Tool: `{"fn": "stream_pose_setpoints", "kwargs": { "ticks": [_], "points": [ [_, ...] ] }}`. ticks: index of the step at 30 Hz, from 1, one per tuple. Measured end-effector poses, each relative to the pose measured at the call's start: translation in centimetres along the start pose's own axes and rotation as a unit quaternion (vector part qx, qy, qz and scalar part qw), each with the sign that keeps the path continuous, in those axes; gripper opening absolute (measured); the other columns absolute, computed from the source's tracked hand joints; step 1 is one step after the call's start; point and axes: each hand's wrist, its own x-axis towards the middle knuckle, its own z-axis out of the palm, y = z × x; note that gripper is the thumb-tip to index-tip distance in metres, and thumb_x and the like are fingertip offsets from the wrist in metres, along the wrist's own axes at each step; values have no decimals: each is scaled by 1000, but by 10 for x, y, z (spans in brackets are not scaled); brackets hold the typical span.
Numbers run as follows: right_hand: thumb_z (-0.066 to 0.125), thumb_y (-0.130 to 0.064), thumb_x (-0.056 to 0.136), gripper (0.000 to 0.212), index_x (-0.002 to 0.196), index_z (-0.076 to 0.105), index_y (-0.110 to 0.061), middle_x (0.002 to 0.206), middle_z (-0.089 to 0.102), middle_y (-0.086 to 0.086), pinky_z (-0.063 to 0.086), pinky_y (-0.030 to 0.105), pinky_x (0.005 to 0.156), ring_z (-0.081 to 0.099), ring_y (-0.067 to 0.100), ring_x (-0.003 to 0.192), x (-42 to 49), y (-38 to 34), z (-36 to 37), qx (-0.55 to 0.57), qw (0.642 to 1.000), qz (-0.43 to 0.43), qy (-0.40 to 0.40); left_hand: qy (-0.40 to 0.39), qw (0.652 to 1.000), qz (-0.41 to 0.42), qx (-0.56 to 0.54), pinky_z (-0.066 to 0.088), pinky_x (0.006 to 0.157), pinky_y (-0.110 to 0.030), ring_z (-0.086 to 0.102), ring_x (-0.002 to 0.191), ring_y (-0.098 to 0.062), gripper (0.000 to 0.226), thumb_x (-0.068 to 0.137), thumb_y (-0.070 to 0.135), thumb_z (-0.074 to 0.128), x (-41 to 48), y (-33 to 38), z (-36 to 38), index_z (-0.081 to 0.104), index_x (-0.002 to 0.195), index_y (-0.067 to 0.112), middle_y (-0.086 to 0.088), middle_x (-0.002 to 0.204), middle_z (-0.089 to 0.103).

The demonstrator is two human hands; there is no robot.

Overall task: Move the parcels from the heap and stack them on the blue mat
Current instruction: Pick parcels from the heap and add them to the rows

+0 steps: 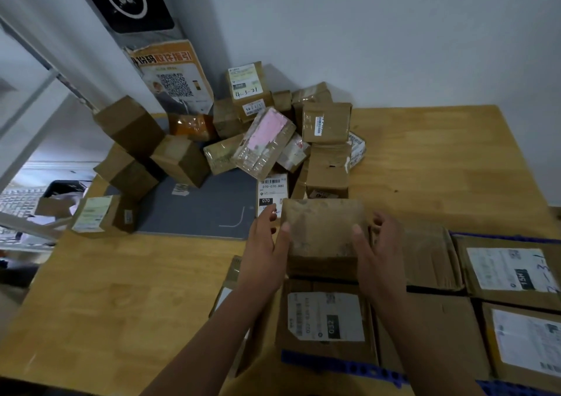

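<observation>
A plain brown parcel [323, 228] sits on top of a labelled parcel [326, 316] at the near edge of the table. My left hand [267, 244] grips its left side and my right hand [379, 253] grips its right side, thumbs on top. The blue mat [343, 365] shows only as a perforated strip under the stacked parcels [513, 271] at the lower right. The heap of parcels [264, 134] lies at the back of the table against the wall, topped by a box with a pink label [264, 140].
A grey mat [200, 210] lies on the wooden table [121, 289] in front of the heap. Loose boxes [130, 125] lean at the left edge, one labelled box [100, 213] near the corner. A poster with a QR code [173, 80] stands behind.
</observation>
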Motion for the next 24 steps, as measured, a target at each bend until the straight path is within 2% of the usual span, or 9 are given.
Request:
{"fn": "stream_pose_setpoints", "kwargs": {
  "ticks": [4,9,13,15,19,21,24],
  "points": [
    [50,-40,96,51,141,34,-24,141,33,-2,37,34,92,37,7,113,26,-16,-3,-41,999,-26,-4,18,1000,15,3,44,100,-36,48,121,-10,52,99,52,32,30,9,-9,35,145,31,3,140,45],
    [51,-40,96,51,142,35,-26,146,29,2,35,37,101,37,20,130,81,-46,2,-95,994,-55,-27,9,998,61,21,45,100,-42,49,122,-17,47,100,45,38,87,31,-17,38,143,26,-1,140,44],
    [50,-42,96,53,143,36,-22,144,31,7,36,41,102,39,29,129,125,-63,8,-161,983,-79,-40,-12,986,106,131,39,89,-32,47,120,-23,47,101,42,40,134,49,-16,38,144,21,-7,139,45],
    [51,-42,95,55,144,35,-21,143,33,9,36,42,102,40,31,129,146,-67,11,-195,976,-81,-51,-19,976,123,177,39,87,-33,46,121,-25,46,100,35,45,155,54,-14,39,143,19,-8,139,45],
    [49,-43,97,63,150,23,-21,147,31,14,37,46,101,39,37,130,187,-65,18,-233,968,-63,-74,-30,972,132,191,51,88,-44,52,118,-27,49,94,31,51,197,60,-4,39,140,20,-9,135,49],
    [48,-43,97,69,152,14,-20,149,28,18,38,47,101,39,39,132,206,-63,23,-241,966,-52,-82,-34,971,134,197,51,86,-40,54,116,-27,55,93,30,55,216,64,1,35,143,18,-11,134,50],
    [52,-42,96,76,154,7,-20,150,28,20,40,47,98,43,41,129,229,-60,29,-232,968,-32,-94,-59,967,144,203,50,73,-34,59,101,-24,77,86,27,68,237,68,12,23,148,17,-12,124,55]
  ]
}}
